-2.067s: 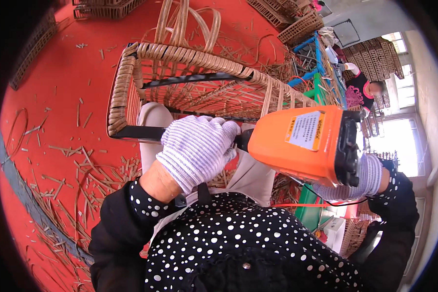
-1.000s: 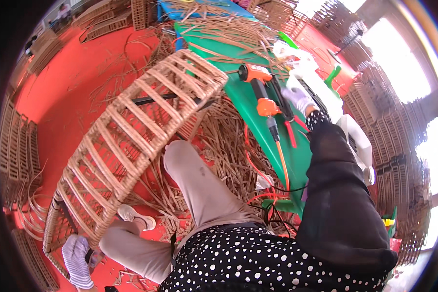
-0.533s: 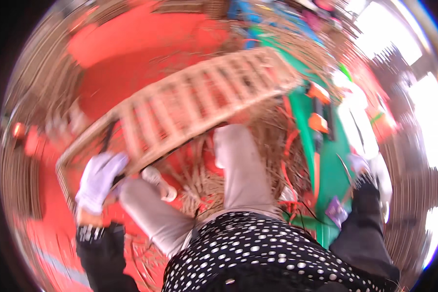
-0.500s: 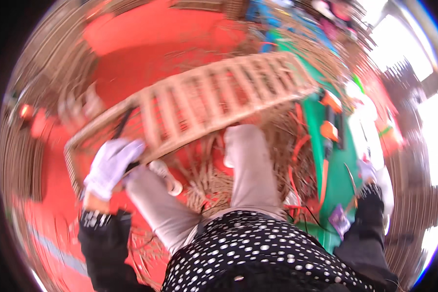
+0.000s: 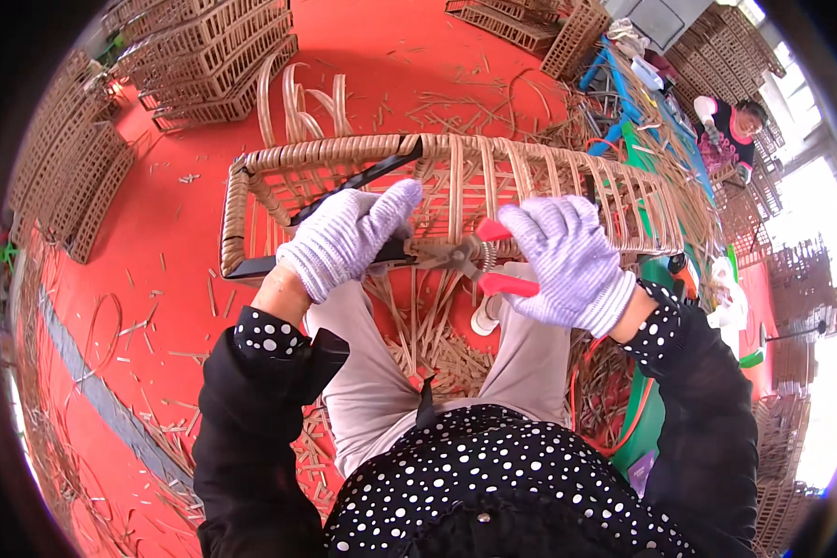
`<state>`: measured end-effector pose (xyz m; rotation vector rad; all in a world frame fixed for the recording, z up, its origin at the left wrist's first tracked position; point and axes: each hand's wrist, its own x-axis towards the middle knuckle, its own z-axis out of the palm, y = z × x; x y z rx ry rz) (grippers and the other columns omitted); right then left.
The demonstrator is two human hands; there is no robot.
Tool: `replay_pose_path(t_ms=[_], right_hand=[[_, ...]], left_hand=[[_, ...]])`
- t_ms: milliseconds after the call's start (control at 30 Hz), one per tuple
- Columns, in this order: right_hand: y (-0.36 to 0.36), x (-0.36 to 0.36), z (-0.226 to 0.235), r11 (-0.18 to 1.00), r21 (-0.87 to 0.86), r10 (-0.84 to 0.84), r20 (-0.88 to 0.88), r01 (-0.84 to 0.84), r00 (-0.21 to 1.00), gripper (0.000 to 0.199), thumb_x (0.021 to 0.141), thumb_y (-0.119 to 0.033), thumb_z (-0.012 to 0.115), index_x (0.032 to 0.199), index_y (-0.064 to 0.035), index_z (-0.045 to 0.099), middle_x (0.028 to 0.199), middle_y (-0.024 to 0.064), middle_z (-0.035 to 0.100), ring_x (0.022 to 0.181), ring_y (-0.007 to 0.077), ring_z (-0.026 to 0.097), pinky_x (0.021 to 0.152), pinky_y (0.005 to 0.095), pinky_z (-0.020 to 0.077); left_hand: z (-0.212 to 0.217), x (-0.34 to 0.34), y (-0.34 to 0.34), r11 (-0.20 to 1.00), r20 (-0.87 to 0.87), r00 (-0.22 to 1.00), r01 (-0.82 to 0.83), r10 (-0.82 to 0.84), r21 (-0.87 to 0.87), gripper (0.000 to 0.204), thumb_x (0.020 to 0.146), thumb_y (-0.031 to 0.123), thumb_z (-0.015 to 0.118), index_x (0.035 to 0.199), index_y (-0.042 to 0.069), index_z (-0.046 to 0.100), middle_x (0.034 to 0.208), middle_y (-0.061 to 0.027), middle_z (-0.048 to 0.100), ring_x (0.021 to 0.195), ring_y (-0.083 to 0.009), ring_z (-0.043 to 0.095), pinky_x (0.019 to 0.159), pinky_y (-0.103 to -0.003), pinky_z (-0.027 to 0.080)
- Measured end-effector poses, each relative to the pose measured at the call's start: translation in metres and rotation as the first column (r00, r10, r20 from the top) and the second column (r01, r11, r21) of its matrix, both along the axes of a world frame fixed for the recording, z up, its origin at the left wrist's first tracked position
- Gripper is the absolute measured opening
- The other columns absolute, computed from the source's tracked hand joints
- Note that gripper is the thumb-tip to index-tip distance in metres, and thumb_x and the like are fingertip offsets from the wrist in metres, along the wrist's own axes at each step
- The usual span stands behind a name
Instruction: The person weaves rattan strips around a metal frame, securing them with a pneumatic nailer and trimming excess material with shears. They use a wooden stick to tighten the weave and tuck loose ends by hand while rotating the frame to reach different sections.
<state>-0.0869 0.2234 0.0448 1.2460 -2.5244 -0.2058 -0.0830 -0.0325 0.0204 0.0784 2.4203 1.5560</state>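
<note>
A long woven rattan frame (image 5: 279,158) with a black metal bar lies across my knees. My left hand (image 5: 349,237), in a white knit glove, grips the near rail of the frame. My right hand (image 5: 572,260), also gloved, is closed on red-handled cutting pliers (image 5: 470,256). The pliers' jaws point left and meet the frame's near rail beside my left fingers. Cut rattan strips (image 5: 437,349) lie on the floor between my legs.
Stacks of woven panels (image 5: 195,56) stand at the back left and far left. The floor is red (image 5: 158,242), strewn with rattan offcuts. A green mat (image 5: 646,432) lies at my right. Another person (image 5: 730,121) sits at the back right among more wicker pieces.
The orange power drill has been put down at my right. My right hand now holds red-handled pliers. The frame has been turned across my lap, and my left hand grips its near rail.
</note>
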Motion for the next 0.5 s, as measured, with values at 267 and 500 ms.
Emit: replay_pose_path(t_ms=[267, 500], right_hand=[[-0.019, -0.01, 0.009, 0.972, 0.231, -0.064, 0.113, 0.036, 0.992, 0.052, 0.07, -0.045, 0.066, 0.104, -0.0068, 0.056, 0.091, 0.0106, 0.06, 0.086, 0.0242, 0.06, 0.076, 0.0383, 0.0449], [0.101, -0.005, 0.008, 0.835, -0.413, -0.364, 0.081, 0.363, 0.928, 0.056, 0.069, -0.035, 0.07, 0.116, -0.0091, 0.055, 0.098, 0.0119, 0.064, 0.091, 0.0314, 0.062, 0.082, 0.0395, 0.0476]], left_hand=[[-0.008, 0.001, 0.0, 0.997, -0.039, 0.998, -0.044, 0.046, 0.071, 0.064, 0.092, 0.056, 0.042, 0.083, -0.004, 0.065, 0.062, -0.0063, 0.06, 0.053, -0.0116, 0.056, 0.05, -0.025, 0.045], [-0.036, -0.013, -0.015, 0.945, -0.395, 0.859, -0.284, 0.325, 0.161, 0.031, 0.091, 0.026, 0.055, 0.111, 0.002, 0.055, 0.087, -0.0116, 0.066, 0.073, -0.0188, 0.064, 0.066, -0.028, 0.051]])
